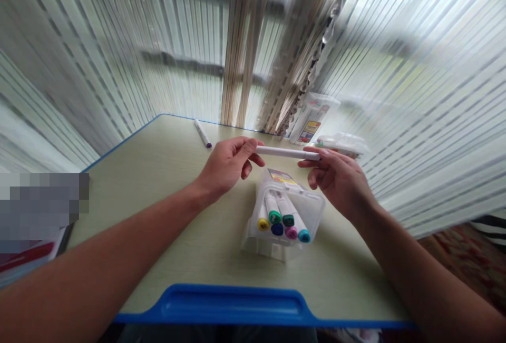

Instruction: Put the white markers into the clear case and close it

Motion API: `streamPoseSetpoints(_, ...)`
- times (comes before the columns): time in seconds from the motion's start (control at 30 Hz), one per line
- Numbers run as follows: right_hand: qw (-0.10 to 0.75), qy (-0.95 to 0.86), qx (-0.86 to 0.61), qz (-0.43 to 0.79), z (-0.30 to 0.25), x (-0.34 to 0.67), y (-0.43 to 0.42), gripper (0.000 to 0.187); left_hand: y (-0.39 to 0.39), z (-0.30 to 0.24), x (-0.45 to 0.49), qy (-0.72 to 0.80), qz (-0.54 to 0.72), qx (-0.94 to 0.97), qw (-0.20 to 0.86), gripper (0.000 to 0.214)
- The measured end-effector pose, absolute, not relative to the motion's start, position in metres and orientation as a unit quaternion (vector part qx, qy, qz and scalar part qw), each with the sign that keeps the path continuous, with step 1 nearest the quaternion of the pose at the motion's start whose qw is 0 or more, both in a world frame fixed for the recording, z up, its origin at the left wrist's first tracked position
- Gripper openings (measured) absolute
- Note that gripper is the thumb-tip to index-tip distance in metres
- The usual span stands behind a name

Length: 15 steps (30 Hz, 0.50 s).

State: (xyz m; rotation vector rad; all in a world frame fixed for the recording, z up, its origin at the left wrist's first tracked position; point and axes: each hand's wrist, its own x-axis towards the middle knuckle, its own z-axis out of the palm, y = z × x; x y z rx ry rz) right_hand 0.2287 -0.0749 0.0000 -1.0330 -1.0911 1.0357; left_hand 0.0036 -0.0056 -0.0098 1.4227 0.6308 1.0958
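A white marker (281,152) is held level between my two hands above the table. My left hand (231,161) pinches its left end between thumb and fingers. At the other end, my right hand (336,172) has its fingers closed on the marker; the tip colours are hidden. Below lies a clear plastic case (318,211), its open end facing me. Several white markers sit in it, with caps such as a yellow cap (263,224), a pink cap (291,232) and a light blue cap (304,235).
A marker with a purple end (203,133) lies at the table's far left. Clear packages (310,121) stand at the back right. The pale table (158,248) has a blue edge with a tray (233,303) at the front. String curtains (190,58) hang behind.
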Motion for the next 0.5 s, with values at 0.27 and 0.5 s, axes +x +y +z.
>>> streamPoseSetpoints(0.27,0.596,-0.515,-0.465,0.404,-0.0072,0.2290,-0.0732,0.016,-0.0068,-0.0094,0.0016,0.292,0.459,0.652,0.529,0.041)
streamPoseSetpoints(0.5,0.593,-0.516,-0.474,0.396,-0.0061,0.2280,-0.0748,0.019,-0.0077,-0.0098,0.0020,0.281,0.449,0.667,0.523,0.039)
